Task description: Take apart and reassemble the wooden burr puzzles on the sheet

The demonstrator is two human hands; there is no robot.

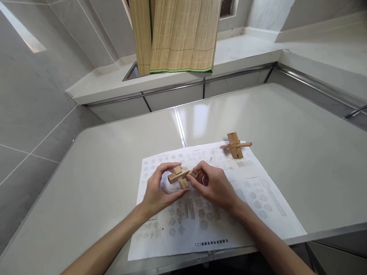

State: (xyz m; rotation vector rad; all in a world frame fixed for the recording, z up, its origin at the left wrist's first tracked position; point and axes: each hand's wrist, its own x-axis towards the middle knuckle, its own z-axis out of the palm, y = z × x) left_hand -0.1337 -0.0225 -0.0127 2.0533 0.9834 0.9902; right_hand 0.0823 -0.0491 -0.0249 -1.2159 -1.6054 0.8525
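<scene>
Two bare hands are observed at work over a light-coloured table (275, 118). The left hand (156, 190) is curved into a wide C, its fingertips at the far end and its thumb at the near end of a set of crossed wooden blocks (175, 177), gripping it from both sides. The set is raised at the fingertips, one bar lying crosswise over another piece.

The right hand (213, 185) is pinching a small marked block (194, 173) between thumb and index finger; the other fingers are curled inward. I read the dark mark as a 2 or a Z. This block sits at the right-hand side of the set, close against it; whether the two are joined, I cannot tell from here.

Beneath both hands lies a printed sheet (241, 233), bearing rows of small diagrams and, nearer than the hands, a bold line of characters. Beyond the right hand and to its right, a second wooden assembly (235, 146) stands apart at the sheet's far corner: a flat marked piece crossed by a slender stick. Well beyond both hands, a bamboo mat (183, 38) with green edging overlies a white ledge (243, 49).
</scene>
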